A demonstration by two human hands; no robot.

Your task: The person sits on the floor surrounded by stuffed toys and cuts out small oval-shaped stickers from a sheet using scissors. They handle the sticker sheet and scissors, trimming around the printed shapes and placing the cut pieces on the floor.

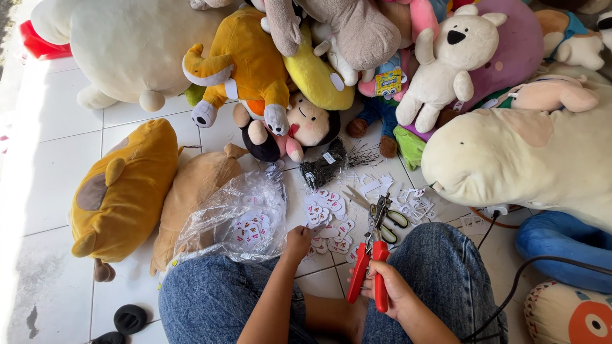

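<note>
My right hand grips the red handles of a pair of pliers-like punch tool, its metal head pointing away over the floor. My left hand reaches down with fingers closed onto a heart-shaped paper tag among several scattered white and pink tags on the white tiles. A clear plastic bag with more tags lies just left of that hand. Scissors with yellow-green handles lie beyond the tool. My knees in blue jeans frame the spot.
Many plush toys ring the area: a mustard one at left, a tan one, a big cream one at right, a white bear. A bag of black ties lies ahead. A black cable runs at right.
</note>
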